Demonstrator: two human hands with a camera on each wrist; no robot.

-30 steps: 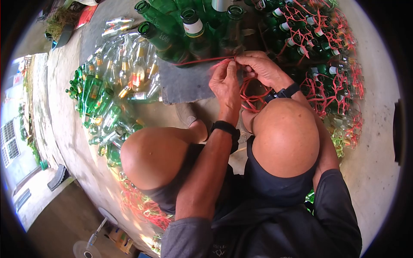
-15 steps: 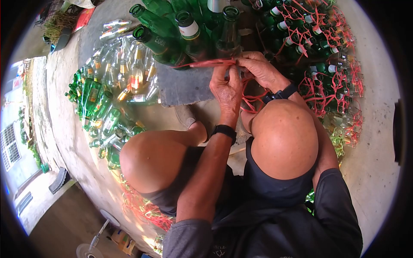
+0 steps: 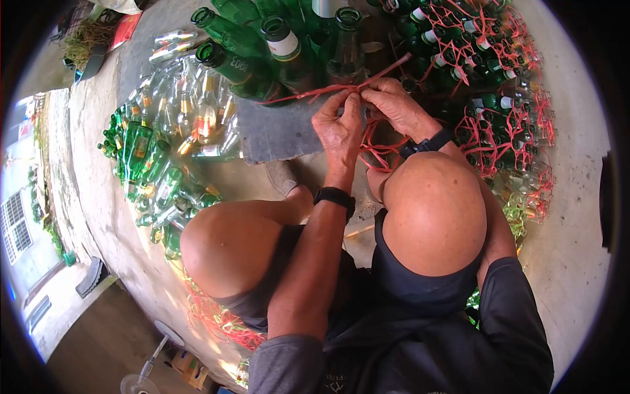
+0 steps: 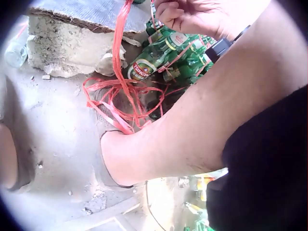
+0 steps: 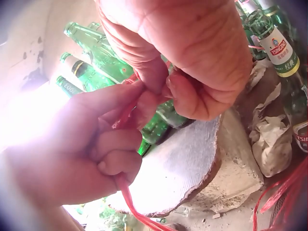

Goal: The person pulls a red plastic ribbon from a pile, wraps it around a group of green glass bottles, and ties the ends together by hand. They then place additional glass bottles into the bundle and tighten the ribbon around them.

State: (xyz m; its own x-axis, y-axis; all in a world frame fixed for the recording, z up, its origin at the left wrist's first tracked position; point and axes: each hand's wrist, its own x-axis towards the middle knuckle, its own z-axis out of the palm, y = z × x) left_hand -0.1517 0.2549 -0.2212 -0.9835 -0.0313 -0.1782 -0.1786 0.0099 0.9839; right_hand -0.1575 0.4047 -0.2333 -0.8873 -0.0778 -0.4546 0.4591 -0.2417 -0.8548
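Observation:
Red plastic string [image 3: 315, 94] runs around the lower part of a cluster of green glass bottles [image 3: 289, 65] on a grey slab [image 3: 275, 131]. My left hand [image 3: 338, 126] pinches the string between thumb and forefinger at the front right of the cluster. Right beside it, my right hand [image 3: 398, 108] pinches the string too, fingertips almost meeting. In the right wrist view a length of string hangs out of the curled lower fingers of the left hand [image 5: 86, 149]. A short end sticks up beyond the right hand. The crossing of strands is partly hidden by fingers.
Loose string [image 4: 125, 101] lies in a tangle by the right foot. String-tied bottle bundles [image 3: 485, 65] stand at the right. Many loose clear and green bottles [image 3: 138, 148] lie on the floor at the left. Both bare knees [image 3: 433, 210] frame the forearms.
The string strand that lay leftward along the bottles has been drawn right, and its end now points up past the right hand. The left hand has shifted slightly left.

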